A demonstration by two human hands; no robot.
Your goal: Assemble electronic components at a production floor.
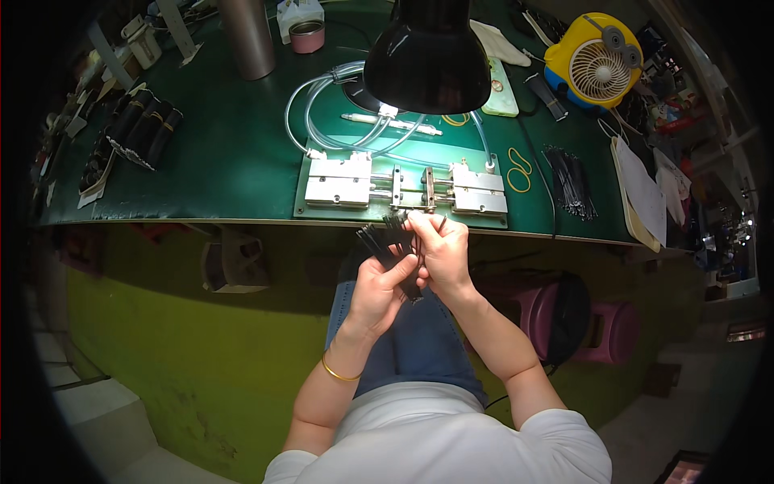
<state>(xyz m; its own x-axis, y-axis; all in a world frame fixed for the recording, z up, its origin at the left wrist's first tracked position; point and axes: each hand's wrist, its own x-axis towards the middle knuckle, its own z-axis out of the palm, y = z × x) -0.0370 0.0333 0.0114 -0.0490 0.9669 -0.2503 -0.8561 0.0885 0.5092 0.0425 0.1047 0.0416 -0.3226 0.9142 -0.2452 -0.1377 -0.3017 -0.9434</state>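
A bunch of short black wires (372, 240) is gripped in my left hand (376, 292), its thumb pressed across them. My right hand (446, 256) is closed right beside it, thumb and forefinger pinched at a thin black wire end by the bunch's upper side. Both hands are just in front of the table's near edge. Close beyond the fingertips lies a metal clamping fixture with a left silver block (338, 182), a right silver block (479, 192) and small upright jaws (413, 187) between them. What lies inside my right palm is hidden.
A black lamp (427, 68) hangs over the fixture. Clear tubing (300, 121) coils behind it, near a white pen (419, 126). Loose black wires (569, 182) and rubber bands (518, 171) lie right; tied black bundles (145, 127) lie left. A yellow fan (597, 64) stands at back right.
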